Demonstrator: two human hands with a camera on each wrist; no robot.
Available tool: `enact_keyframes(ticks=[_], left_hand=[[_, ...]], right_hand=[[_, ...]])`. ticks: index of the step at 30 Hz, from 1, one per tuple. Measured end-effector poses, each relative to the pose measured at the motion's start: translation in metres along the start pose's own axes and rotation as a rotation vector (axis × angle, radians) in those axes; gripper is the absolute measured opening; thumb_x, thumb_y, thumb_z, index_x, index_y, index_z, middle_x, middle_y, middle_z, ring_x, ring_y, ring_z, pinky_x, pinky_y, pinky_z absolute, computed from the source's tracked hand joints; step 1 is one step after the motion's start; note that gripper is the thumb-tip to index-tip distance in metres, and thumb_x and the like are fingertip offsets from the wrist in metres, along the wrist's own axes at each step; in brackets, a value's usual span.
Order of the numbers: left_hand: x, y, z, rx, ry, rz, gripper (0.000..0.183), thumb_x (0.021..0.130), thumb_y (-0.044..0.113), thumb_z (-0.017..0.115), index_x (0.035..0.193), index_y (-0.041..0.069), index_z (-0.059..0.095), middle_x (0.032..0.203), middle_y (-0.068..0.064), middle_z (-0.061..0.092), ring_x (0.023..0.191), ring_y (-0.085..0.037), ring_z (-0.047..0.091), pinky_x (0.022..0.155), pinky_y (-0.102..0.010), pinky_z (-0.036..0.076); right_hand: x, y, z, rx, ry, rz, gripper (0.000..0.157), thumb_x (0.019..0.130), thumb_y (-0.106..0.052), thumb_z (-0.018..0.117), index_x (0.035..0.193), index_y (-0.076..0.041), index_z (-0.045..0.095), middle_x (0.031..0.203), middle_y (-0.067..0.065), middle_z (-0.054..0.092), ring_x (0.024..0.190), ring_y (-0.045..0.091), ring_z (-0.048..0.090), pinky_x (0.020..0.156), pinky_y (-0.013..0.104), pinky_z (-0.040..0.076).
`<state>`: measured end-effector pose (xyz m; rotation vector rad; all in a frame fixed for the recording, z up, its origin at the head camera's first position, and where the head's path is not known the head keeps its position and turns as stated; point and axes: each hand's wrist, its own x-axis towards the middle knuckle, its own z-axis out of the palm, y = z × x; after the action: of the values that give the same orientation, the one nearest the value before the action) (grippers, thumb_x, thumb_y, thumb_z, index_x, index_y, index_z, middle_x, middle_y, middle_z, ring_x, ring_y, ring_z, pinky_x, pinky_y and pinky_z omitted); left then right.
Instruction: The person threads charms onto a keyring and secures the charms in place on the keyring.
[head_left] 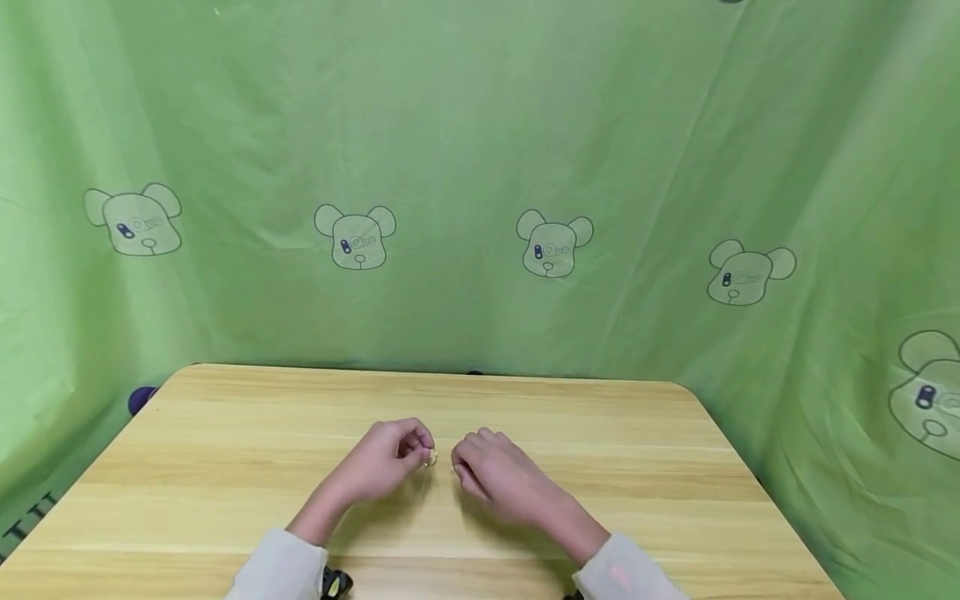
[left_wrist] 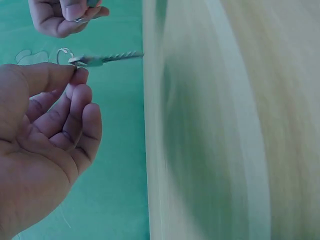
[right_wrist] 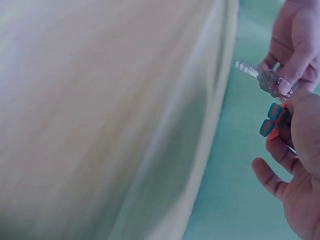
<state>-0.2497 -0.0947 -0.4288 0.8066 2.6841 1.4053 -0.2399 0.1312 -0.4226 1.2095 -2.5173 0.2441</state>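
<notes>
Over the middle of the table (head_left: 600, 467), my left hand (head_left: 378, 462) pinches a metal key (left_wrist: 117, 57) between thumb and forefinger. The key's toothed blade points down at the tabletop, and a thin metal ring (left_wrist: 64, 51) stands at its head. Close by on the right, my right hand (head_left: 502, 475) pinches a small blue and orange charm (right_wrist: 272, 120) by its top. A bit of metal (left_wrist: 78, 20) shows at the right fingertips in the left wrist view. The two hands are a short gap apart, facing each other, and the fingers partly hide both small things.
A green curtain (head_left: 465, 125) printed with bear heads hangs behind the table and along both sides. The table's far edge runs a little beyond the hands. A black strap piece (head_left: 336, 583) shows under the left sleeve (head_left: 281, 567).
</notes>
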Motion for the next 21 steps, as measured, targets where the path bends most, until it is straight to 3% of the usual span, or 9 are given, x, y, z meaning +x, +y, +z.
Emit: enact_keyframes(ticks=[7, 10, 14, 21], left_hand=[[0.002, 0.002, -0.003, -0.113, 0.09, -0.023, 0.006, 0.088, 0.007, 0.064, 0.093, 0.012, 0.063, 0.079, 0.002, 0.063, 0.075, -0.015, 0.059, 0.069, -0.028, 0.05], [0.002, 0.002, -0.004, -0.149, 0.118, -0.033, 0.004, 0.089, 0.014, 0.066, 0.092, 0.013, 0.064, 0.079, 0.001, 0.064, 0.074, -0.016, 0.06, 0.066, -0.029, 0.05], [0.003, 0.003, -0.005, -0.194, 0.141, -0.065, 0.008, 0.089, 0.022, 0.067, 0.092, 0.015, 0.066, 0.08, 0.0, 0.065, 0.072, -0.017, 0.059, 0.062, -0.029, 0.05], [0.007, 0.009, -0.006, -0.306, 0.175, -0.088, 0.007, 0.089, 0.021, 0.068, 0.093, 0.016, 0.068, 0.084, -0.002, 0.066, 0.076, -0.02, 0.059, 0.063, -0.03, 0.05]], right_hand=[[0.006, 0.005, -0.004, 0.11, 0.137, 0.057, 0.007, 0.091, -0.015, 0.055, 0.088, -0.021, 0.054, 0.08, -0.015, 0.047, 0.075, 0.004, 0.042, 0.069, 0.022, 0.039], [0.007, 0.005, -0.005, 0.159, 0.18, 0.084, 0.009, 0.091, -0.013, 0.055, 0.087, -0.021, 0.054, 0.079, -0.015, 0.046, 0.075, 0.004, 0.041, 0.067, 0.021, 0.039], [0.01, 0.005, -0.008, 0.218, 0.235, 0.113, 0.007, 0.093, -0.014, 0.053, 0.089, -0.019, 0.054, 0.081, -0.015, 0.047, 0.078, 0.003, 0.043, 0.068, 0.019, 0.041], [0.019, 0.003, -0.015, 0.303, 0.346, 0.11, 0.007, 0.099, -0.018, 0.05, 0.095, -0.016, 0.054, 0.084, -0.012, 0.049, 0.083, 0.006, 0.045, 0.071, 0.021, 0.043]])
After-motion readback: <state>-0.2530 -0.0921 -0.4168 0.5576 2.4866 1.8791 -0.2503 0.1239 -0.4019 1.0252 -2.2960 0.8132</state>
